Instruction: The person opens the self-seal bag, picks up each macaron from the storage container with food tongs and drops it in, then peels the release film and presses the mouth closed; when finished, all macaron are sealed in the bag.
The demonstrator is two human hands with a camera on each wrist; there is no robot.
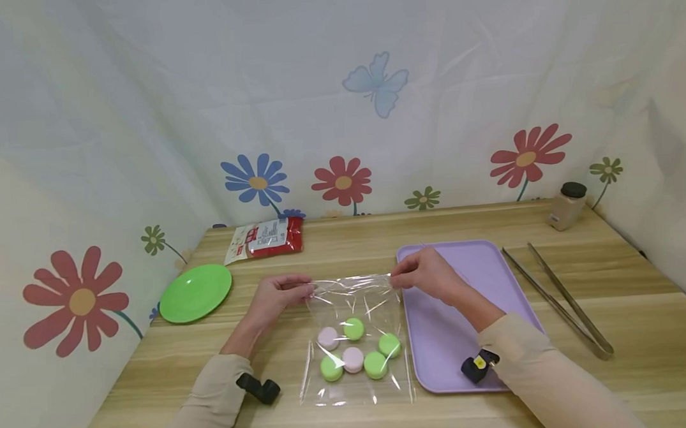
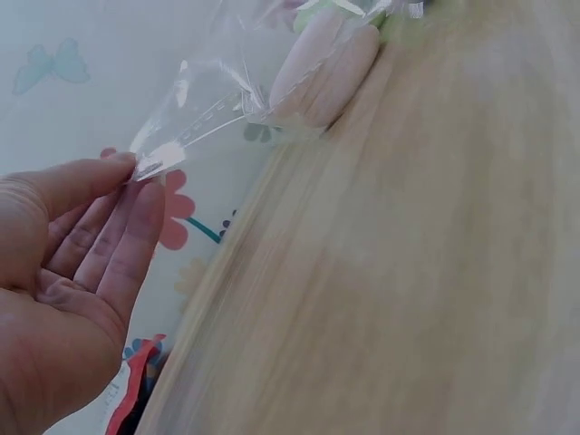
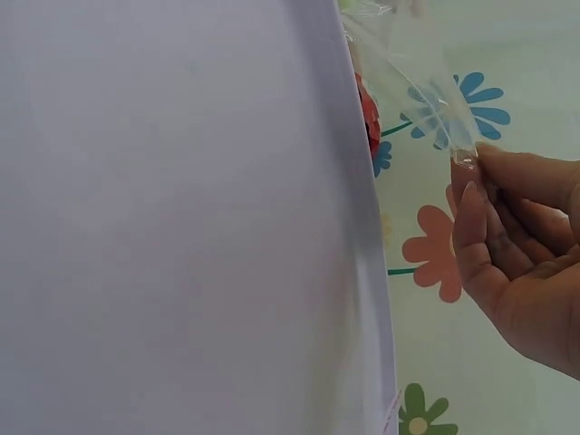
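Observation:
A clear plastic bag (image 1: 358, 303) lies on the wooden table, with green macarons (image 1: 354, 329) and pink macarons (image 1: 352, 360) inside it. At its top left corner my left hand (image 1: 274, 299) pinches the film between thumb and fingers. My right hand (image 1: 429, 275) pinches the opposite top corner, over the left edge of the purple tray. In the left wrist view the film (image 2: 195, 127) stretches from the left fingertips toward a pink macaron (image 2: 326, 68). The right wrist view shows the bag's corner (image 3: 462, 145) between the right thumb and fingers.
The purple tray (image 1: 447, 362) stands right of the bag, and metal tongs (image 1: 565, 300) lie beyond it. A green plate (image 1: 196, 293) is at the left edge. Farther back are a red and white packet (image 1: 266, 238) and a jar with a black lid (image 1: 567, 205).

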